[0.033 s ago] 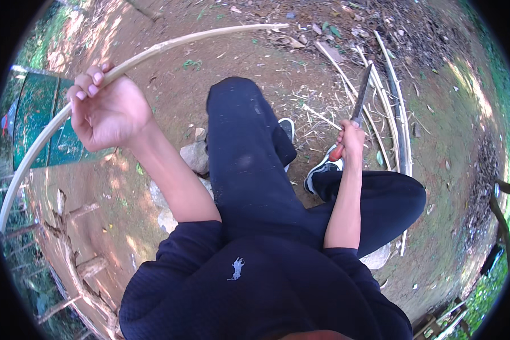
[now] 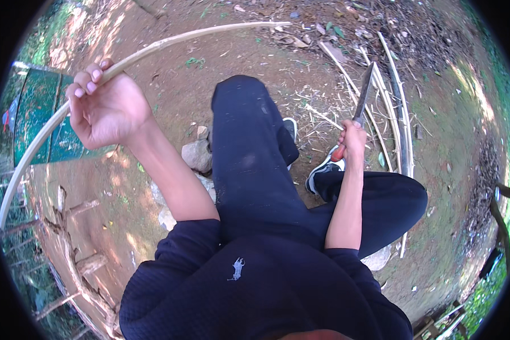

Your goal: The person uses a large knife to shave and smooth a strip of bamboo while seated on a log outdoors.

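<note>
My left hand (image 2: pixel 109 107), raised at the left with the palm showing, has its fingers wrapped over a long, pale stripped stick (image 2: pixel 181 39). The stick looks curved and runs from the far middle down to the left rim. Over by the right knee, my right hand (image 2: pixel 352 139) grips a machete (image 2: pixel 366 93) by its reddish-orange handle, with the dark blade pointing away from me. Stick and blade are well apart. Just right of the blade, several long pale sticks (image 2: pixel 392 110) lie side by side on the ground, with a darker pole among them.
Pale shavings (image 2: pixel 317 107) litter the brown soil beyond my shoes. Stones (image 2: pixel 197 156) sit left of my raised knee. A green panel (image 2: pixel 34 119) stands at the far left, above a rough branch fence (image 2: pixel 73 255). Dry leaves (image 2: pixel 374 34) are heaped at the far right.
</note>
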Demonstrator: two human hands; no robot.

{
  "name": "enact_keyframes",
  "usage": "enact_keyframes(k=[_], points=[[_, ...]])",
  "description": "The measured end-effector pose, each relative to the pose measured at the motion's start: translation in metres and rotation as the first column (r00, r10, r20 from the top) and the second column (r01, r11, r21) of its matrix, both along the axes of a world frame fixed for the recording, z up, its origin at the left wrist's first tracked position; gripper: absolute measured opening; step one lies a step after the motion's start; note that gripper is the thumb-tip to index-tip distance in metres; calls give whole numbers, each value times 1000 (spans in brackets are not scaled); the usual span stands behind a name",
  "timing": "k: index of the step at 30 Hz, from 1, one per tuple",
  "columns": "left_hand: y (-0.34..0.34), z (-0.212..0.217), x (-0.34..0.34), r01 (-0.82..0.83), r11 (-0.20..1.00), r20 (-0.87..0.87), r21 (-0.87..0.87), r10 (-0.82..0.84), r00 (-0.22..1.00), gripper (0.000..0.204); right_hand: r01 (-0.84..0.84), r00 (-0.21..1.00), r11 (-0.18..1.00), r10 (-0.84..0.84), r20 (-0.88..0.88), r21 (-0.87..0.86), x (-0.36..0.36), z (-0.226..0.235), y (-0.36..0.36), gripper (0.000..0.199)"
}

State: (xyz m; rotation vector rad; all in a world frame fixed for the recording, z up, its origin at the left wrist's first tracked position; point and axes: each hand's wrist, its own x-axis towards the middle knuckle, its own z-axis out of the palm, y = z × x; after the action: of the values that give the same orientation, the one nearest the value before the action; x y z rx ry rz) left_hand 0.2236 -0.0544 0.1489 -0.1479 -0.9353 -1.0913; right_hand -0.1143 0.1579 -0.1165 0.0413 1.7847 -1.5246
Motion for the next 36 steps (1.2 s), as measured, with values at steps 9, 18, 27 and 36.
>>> enact_keyframes(k=[9,18,27,36], points=[[-11,26,38,55,998,73,-30,-52,996,27,-6,1000,1000,6,25,-15,-2,-1,1,19],[-56,59,-51,-191,975,227,-116,213,950,21,69,997,998,-70,-39,-11,-18,2,13,15],[-22,-55,10,-354,889,87,289,344,935,37,45,999,998,-45,-5,-35,-15,2,11,14],[138,-225,99,-478,417,400,773,264,878,66,15,1000,1000,-15,19,-23,-25,-13,15,18]])
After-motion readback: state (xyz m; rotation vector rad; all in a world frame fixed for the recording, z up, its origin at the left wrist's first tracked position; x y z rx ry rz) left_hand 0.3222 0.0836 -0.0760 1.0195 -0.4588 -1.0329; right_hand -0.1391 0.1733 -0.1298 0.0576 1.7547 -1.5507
